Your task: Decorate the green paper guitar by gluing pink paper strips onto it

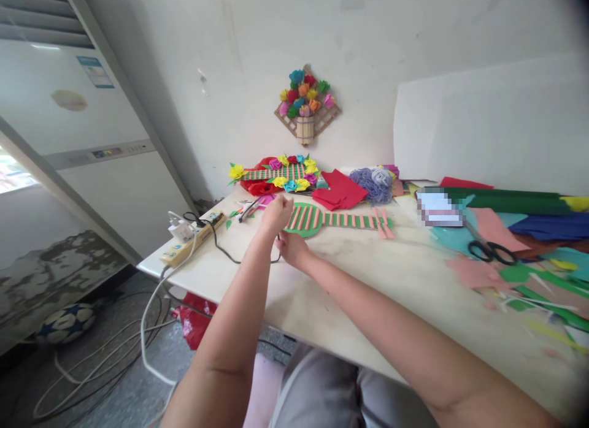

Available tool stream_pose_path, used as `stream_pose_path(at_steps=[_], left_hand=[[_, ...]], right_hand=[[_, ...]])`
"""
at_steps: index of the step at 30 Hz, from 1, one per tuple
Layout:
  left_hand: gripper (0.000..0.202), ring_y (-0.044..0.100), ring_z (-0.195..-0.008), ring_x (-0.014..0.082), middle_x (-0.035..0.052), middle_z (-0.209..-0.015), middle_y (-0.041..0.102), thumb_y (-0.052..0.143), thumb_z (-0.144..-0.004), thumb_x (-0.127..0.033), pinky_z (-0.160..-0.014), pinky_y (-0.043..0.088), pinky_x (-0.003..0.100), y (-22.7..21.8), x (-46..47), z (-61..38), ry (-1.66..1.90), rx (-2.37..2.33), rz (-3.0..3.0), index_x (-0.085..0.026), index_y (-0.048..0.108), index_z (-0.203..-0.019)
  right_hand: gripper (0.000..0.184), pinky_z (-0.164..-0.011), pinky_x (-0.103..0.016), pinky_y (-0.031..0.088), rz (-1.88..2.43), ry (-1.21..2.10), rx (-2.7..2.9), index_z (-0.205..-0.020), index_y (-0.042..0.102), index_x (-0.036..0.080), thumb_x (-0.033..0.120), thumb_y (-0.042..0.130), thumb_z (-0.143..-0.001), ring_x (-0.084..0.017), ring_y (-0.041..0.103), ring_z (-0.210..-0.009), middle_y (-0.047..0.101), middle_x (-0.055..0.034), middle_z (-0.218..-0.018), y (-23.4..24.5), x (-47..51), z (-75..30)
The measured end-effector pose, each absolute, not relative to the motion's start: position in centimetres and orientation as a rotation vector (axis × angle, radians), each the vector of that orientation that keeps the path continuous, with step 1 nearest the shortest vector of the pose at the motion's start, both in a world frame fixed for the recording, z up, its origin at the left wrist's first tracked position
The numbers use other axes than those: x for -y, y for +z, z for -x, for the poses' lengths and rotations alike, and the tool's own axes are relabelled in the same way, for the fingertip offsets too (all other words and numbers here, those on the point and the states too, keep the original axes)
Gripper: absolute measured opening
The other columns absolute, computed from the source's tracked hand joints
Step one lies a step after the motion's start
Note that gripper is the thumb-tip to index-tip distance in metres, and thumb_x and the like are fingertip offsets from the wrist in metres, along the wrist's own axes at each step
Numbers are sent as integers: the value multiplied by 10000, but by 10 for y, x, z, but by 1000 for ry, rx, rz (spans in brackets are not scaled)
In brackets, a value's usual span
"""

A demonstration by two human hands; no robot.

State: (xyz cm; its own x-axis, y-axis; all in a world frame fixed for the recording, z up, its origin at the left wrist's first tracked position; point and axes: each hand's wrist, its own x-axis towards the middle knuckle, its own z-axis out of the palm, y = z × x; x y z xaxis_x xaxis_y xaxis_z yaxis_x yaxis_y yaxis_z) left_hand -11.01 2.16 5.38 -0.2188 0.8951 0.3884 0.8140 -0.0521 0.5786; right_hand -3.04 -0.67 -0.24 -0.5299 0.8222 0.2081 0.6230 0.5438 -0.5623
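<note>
Left forearm (251,287), right forearm (381,314): one pair, both bare past the elbow, tapering. Left hand (277,214), right hand (294,251): both bare. Trousers (317,385): one pair, plain grey, soft-looking cloth, folds showing, darker between the legs.

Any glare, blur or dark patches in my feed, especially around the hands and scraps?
Head view: a bright patch at the left edge is washed out; head view: the upper right corner darkens; head view: paper scraps at lower right look smeared; head view: left hand and right hand are soft, grip details unclear; head view: pixelation masks something above the scissors.
</note>
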Motion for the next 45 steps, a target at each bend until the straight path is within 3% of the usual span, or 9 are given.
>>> stream_pose_path(at_steps=[7, 14, 17, 19, 24, 30, 36, 41, 45], left_hand=[[329, 608, -827, 269, 142, -812, 666, 409, -775, -412, -675, 430, 324, 48, 2, 126, 340, -2425, -1855, -177, 630, -709], [238, 589, -906, 297, 167, -937, 657, 519, -731, -342, -722, 430, 365, 35, 12, 147, 30, -2441, -1829, -173, 668, -809], [239, 573, -935, 315, 178, -985, 642, 533, -724, -348, -729, 418, 380, 33, 18, 146, 164, -2474, -1854, -172, 663, -819], [245, 577, -899, 302, 171, -914, 651, 491, -747, -347, -707, 414, 369, 35, 19, 139, 424, -2496, -1817, -165, 655, -760], [409, 542, -597, 171, 41, -523, 537, 402, -788, -463, -579, 396, 269, 33, 3, 96, 1342, -1962, -1497, -168, 545, -544], [443, 436, -515, 112, -17, -456, 407, 453, -780, -484, -547, 334, 239, 8, 1, 28, 1847, -1643, -1378, -184, 399, -458], [323, 398, -459, 79, -42, -497, 408, 569, -717, -421, -459, 310, 215, -10, 13, 5, 1771, -1213, -1401, -176, 436, -553], [378, 390, -417, 52, -55, -493, 417, 678, -595, -447, -425, 325, 197, -9, 12, 7, 1672, -980, -1117, -165, 430, -556], [392, 390, -424, 42, -50, -483, 432, 699, -567, -450, -418, 313, 182, -11, 11, 6, 1577, -936, -1042, -154, 443, -542]], right_hand=[[267, -671, -279, 406, 918, 493, 2531, -925, 635, 151, 217, 407, -802, -225, 586, -909, 659, -115, -961, -5, 30, 49], [288, -875, -292, 368, 1023, 287, 2412, -977, 648, 171, 191, 402, -828, -197, 521, -1013, 636, -75, -1049, -8, 11, 16], [327, -944, -323, 325, 997, 224, 2358, -1099, 595, 144, 210, 453, -812, -216, 475, -1078, 570, -82, -1190, -13, 3, 0], [347, -950, -331, 320, 1001, 219, 2302, -1133, 569, 138, 199, 455, -811, -214, 472, -1084, 551, -87, -1214, -16, 0, -7], [313, -926, -338, 341, 1034, 211, 2116, -1107, 568, 130, 187, 434, -831, -211, 497, -1057, 591, -99, -1124, -18, 4, -20], [286, -864, -345, 384, 1217, 229, 1850, -1048, 589, 112, 162, 415, -826, -229, 533, -1006, 608, -132, -1064, -15, 12, -49], [292, -805, -336, 426, 1306, 455, 1579, -1021, 612, 155, 246, 403, -837, -209, 588, -900, 639, -102, -1029, -20, 16, -76], [305, -749, -311, 450, 1186, 626, 1472, -985, 633, 188, 363, 457, -808, -182, 602, -808, 671, -67, -915, -22, 10, -87], [280, -750, -298, 444, 1037, 685, 1461, -898, 660, 188, 361, 485, -763, -174, 584, -817, 667, -46, -873, -20, 7, -90]])
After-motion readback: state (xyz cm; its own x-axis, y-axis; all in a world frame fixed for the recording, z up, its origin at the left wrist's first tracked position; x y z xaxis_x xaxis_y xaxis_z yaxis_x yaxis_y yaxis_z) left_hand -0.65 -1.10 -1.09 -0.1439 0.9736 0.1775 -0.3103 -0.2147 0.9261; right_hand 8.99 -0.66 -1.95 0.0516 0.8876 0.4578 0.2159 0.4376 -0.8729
